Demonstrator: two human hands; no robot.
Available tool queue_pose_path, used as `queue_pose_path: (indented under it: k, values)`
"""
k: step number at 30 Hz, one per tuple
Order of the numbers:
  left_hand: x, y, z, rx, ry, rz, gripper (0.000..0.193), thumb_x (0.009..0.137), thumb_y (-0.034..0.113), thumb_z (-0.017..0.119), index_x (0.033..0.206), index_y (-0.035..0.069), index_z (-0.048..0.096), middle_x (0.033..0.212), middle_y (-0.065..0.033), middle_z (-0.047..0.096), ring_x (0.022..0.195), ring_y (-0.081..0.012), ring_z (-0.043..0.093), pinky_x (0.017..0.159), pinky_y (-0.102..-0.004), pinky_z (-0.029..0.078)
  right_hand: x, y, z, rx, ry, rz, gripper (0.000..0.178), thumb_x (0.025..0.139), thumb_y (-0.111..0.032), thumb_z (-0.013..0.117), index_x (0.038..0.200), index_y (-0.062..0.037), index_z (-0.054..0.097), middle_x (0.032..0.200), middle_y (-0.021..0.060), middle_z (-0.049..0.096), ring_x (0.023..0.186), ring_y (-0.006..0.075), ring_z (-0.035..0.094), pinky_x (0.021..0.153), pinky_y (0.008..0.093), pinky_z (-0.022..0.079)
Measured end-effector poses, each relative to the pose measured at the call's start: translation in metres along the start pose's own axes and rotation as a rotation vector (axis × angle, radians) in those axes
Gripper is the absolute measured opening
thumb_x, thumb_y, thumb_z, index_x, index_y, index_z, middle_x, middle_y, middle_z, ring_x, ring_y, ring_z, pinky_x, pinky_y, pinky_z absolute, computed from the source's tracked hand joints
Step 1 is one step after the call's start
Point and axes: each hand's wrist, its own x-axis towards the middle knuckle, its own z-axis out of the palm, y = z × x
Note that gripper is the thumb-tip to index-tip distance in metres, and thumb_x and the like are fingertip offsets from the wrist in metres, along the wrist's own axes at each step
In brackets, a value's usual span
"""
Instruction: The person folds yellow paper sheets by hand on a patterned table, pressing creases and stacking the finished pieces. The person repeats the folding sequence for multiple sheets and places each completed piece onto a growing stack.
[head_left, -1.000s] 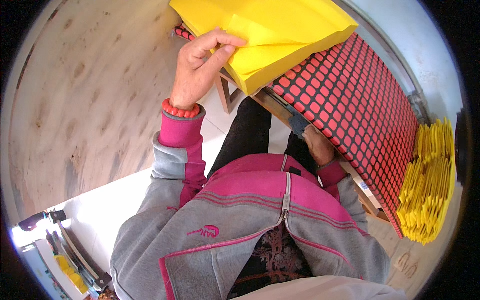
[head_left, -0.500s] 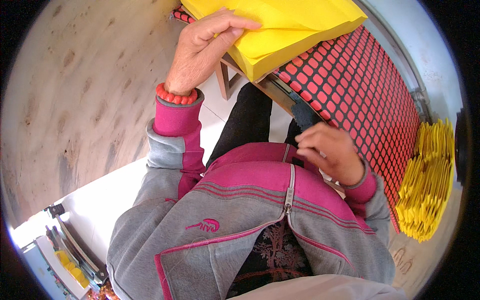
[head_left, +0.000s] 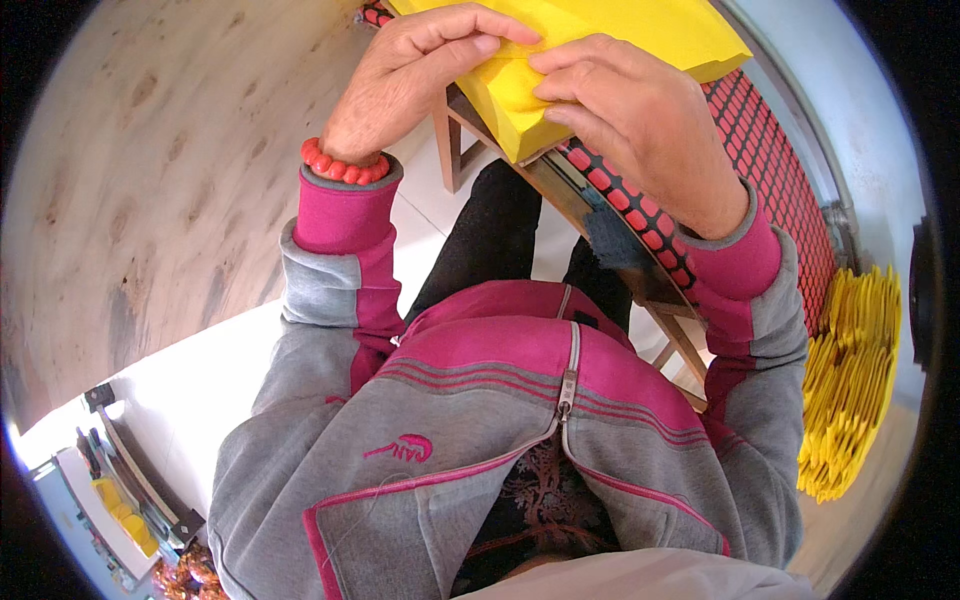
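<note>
On my feed, folded yellow papers (head_left: 848, 390) look done at four o'clock, while left hand (head_left: 400, 75) and right hand (head_left: 650, 120) curl fingers, pinching unclear, over one o'clock's remaining yellow stack (head_left: 650, 35).

L head cam, nr, down @ hands (head_left: 655, 120)
</note>
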Motion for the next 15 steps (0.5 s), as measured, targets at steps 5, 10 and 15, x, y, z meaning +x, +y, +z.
queue_pose_path:
  k: [5,10,15]
  values:
    - [-0.004,-0.003,0.001,-0.053,0.011,-0.017,0.029,0.103,0.009,0.049,0.12,-0.001,0.07,0.119,-0.007,0.07,0.114,-0.0152,0.062,0.103,-0.0302,0.045,-0.002,0.001,0.008,0.083,0.079,0.077,0.013,0.089,-0.004,0.07,0.1,-0.0007,0.066,0.11,0.0124,0.071,0.098,0.03,0.068,0.085,0.0357,0.054]
    - [-0.01,-0.009,-0.002,-0.217,-0.042,0.059,0.028,0.098,0.009,0.055,0.119,-0.002,0.069,0.123,-0.0108,0.069,0.117,-0.0185,0.062,0.104,-0.0322,0.044,-0.002,0.006,0.013,0.219,0.131,0.103,0.01,0.09,-0.003,0.07,0.097,-0.0006,0.064,0.109,0.0127,0.072,0.095,0.0268,0.069,0.083,0.0323,0.053]
    - [-0.009,-0.017,-0.002,-0.073,-0.035,0.152,0.024,0.093,0.001,0.062,0.117,-0.002,0.068,0.119,-0.01,0.069,0.114,-0.018,0.062,0.101,-0.0317,0.046,-0.002,0.007,0.018,0.258,0.205,0.111,0.015,0.087,-0.012,0.071,0.097,-0.0045,0.064,0.098,0.0121,0.069,0.089,0.033,0.067,0.077,0.0395,0.053]
